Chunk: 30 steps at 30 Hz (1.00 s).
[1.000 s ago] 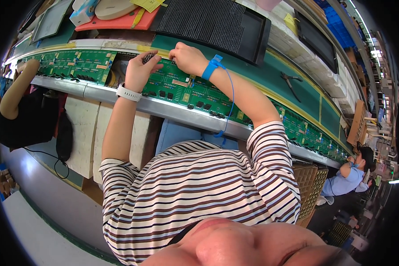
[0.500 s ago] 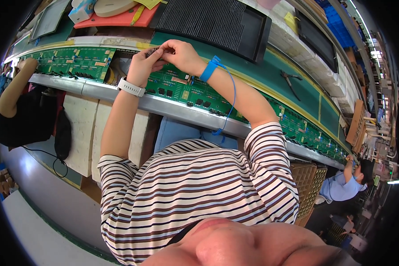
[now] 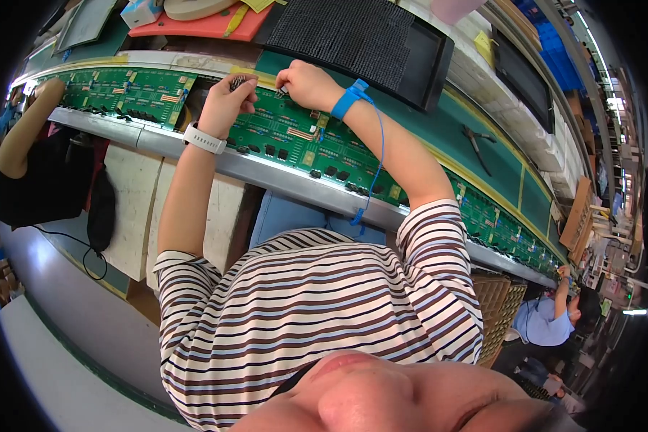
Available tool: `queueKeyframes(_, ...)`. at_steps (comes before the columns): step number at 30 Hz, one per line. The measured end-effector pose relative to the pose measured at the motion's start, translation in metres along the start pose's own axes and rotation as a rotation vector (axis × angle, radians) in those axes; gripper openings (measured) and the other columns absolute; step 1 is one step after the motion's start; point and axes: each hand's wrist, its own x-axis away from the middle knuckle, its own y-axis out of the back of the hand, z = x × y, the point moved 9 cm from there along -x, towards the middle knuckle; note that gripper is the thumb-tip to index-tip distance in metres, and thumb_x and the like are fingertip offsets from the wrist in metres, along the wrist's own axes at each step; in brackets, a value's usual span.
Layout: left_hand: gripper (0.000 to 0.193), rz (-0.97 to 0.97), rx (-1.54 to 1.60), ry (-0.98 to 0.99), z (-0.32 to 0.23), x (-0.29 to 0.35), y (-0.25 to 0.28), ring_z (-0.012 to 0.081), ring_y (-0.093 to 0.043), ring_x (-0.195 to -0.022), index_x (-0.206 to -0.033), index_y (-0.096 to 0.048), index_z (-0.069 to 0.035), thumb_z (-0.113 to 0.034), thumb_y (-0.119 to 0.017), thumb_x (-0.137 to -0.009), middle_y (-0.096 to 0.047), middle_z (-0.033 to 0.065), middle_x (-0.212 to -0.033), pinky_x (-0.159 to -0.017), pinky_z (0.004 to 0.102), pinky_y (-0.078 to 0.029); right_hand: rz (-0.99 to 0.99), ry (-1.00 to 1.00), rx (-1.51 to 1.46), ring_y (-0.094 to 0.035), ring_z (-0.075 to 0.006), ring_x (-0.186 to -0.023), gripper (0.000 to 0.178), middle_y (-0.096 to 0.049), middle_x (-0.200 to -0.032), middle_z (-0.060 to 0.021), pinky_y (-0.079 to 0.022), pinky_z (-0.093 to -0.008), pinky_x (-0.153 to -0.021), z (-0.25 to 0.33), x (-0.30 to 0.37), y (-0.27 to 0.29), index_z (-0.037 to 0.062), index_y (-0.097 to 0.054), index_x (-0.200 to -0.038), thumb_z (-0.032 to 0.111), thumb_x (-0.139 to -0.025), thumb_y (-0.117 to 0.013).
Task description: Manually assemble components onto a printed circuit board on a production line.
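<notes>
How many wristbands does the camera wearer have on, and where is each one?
2: a white band just behind the left hand, and a blue strap just behind the right hand. Both show clearly.

From here I can't identify the small dark pieces (image 3: 237,82) in the left hand (image 3: 222,108), and the right hand (image 3: 313,86) half hides a tiny component (image 3: 281,91). The top edge crops the black tray (image 3: 426,63); the distant co-worker (image 3: 543,322) looks blurred to me.
</notes>
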Motion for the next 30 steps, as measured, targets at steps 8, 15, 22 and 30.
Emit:
queueKeyframes(8, 0.029, 0.012, -0.006, -0.011, 0.0, 0.0, 0.002, 0.0093, -0.056, -0.063, -0.111, -0.051, 0.003, -0.009, -0.05, -0.084, -0.062, 0.0068, -0.081, -0.06, 0.0184, -0.045, 0.145, -0.04, 0.185, -0.058, -0.0303, -0.084, 0.015, -0.055, -0.092, -0.0133, -0.048, -0.0396, -0.071, 0.018, -0.004, 0.0, 0.0102, -0.063, -0.085, 0.011, -0.074, -0.053)
queueKeyframes(15, 0.034, 0.028, -0.029, -0.021, -0.004, 0.003, 0.0, 0.0132, -0.063, -0.079, -0.115, -0.048, 0.004, -0.011, -0.051, -0.085, -0.063, 0.0105, -0.095, -0.066, 0.0188, -0.045, 0.165, 0.012, 0.258, -0.058, -0.0303, -0.083, 0.014, -0.056, -0.088, -0.0136, -0.048, -0.0392, -0.07, 0.025, -0.007, 0.001, 0.0095, -0.063, -0.083, 0.012, -0.074, -0.053)
queueKeyframes(22, 0.036, 0.035, -0.061, -0.033, -0.004, 0.003, 0.002, 0.015, -0.063, -0.085, -0.118, -0.048, 0.002, -0.014, -0.053, -0.086, -0.062, 0.0106, -0.099, -0.074, 0.0218, -0.047, 0.128, 0.043, 0.284, -0.059, -0.0312, -0.079, 0.014, -0.055, -0.087, -0.0151, -0.049, -0.0398, -0.068, 0.028, -0.004, 0.0, 0.0062, -0.062, -0.082, 0.012, -0.075, -0.052)
queueKeyframes(30, 0.036, 0.027, -0.09, -0.046, -0.005, 0.004, 0.002, 0.0139, -0.062, -0.085, -0.117, -0.049, 0.001, -0.016, -0.055, -0.085, -0.062, 0.0095, -0.099, -0.073, 0.0206, -0.046, 0.111, 0.053, 0.273, -0.059, -0.0324, -0.079, 0.013, -0.054, -0.087, -0.0165, -0.048, -0.0399, -0.069, 0.029, -0.003, 0.001, 0.0041, -0.061, -0.082, 0.01, -0.075, -0.051)
